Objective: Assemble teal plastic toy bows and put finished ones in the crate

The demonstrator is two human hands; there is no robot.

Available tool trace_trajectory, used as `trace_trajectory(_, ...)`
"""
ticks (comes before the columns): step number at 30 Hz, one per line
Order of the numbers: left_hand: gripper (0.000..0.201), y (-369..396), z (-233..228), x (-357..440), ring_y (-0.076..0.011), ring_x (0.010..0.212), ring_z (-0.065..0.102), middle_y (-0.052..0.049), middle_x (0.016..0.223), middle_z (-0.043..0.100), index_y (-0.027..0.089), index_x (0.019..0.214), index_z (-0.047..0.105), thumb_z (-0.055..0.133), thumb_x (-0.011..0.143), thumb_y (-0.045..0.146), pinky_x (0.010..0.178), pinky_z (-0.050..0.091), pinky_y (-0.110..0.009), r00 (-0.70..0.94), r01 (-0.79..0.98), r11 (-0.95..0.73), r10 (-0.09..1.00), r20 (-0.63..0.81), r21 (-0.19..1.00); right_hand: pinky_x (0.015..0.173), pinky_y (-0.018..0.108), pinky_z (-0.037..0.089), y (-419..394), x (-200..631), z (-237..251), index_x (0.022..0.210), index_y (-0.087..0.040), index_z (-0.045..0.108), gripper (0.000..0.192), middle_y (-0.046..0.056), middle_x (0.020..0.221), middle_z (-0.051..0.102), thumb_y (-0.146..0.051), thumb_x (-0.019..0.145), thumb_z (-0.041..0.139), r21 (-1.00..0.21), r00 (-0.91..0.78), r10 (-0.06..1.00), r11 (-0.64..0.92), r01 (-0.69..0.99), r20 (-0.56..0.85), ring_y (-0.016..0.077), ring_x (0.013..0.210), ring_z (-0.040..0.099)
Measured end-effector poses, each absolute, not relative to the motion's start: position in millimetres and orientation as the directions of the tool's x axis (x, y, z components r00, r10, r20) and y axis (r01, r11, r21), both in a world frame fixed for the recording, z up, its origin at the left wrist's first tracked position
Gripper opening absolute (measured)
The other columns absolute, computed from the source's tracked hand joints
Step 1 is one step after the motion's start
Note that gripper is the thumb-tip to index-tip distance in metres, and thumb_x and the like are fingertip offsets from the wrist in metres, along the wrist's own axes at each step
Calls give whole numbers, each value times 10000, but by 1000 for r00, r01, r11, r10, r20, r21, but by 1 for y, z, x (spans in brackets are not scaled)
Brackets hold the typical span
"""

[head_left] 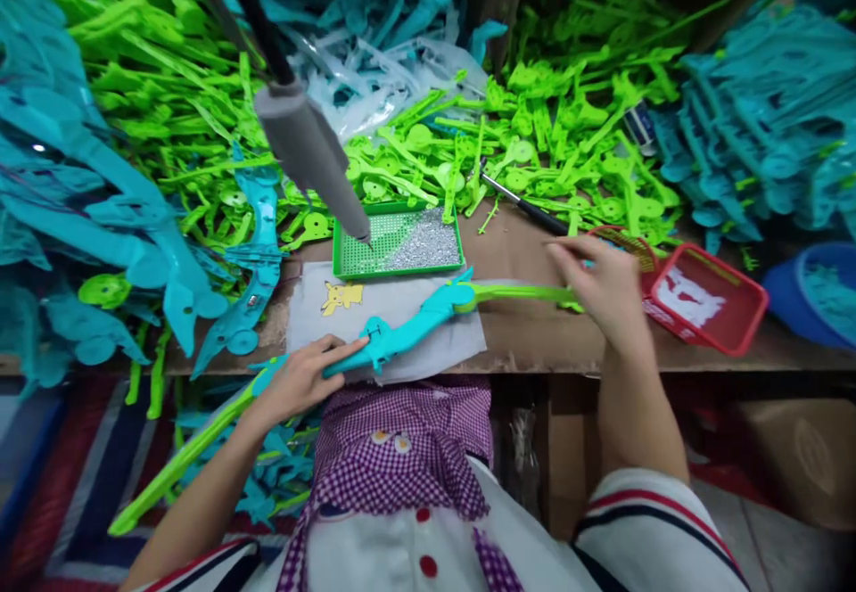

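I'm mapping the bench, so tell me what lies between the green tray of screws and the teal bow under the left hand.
In the head view, a pale mat with a yellow cartoon sticker lies between green tray and teal bow.

Brown workbench (528, 329): white sheet (394, 324) at front edge, green tray (398, 242) of small silver parts behind it, red basket (709, 298) at right, green part heaps (568, 128) and teal part heaps (769, 111) along back.
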State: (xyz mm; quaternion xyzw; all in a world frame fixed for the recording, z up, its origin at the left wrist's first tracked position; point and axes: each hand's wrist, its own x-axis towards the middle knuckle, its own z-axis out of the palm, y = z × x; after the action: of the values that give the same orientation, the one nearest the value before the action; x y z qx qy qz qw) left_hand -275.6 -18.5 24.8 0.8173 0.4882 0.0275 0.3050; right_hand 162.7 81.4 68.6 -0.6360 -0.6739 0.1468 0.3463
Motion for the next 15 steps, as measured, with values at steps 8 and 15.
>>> trace_trajectory(8,677,-13,27,-286,-146,913,623,-31,1153,617,329,1533,410,511,892,134,844,481,-223,561,764,-375,788,-253,525,756,391,539,69,201,52,866,-213,704,264,59,855,745,-464,836,626,-733,370,871,-18,680,322,230,772,684)
trace_trajectory(15,543,-47,-8,-284,-186,925,632,-84,1072,657,426,1382,589,463,966,101,846,472,-305,629,773,-635,764,144,-10,636,341,475,113,169,61,736,-231,664,482,52,671,697,-658,885,497,-578,-284,929,101,810,-236,211,631,642)
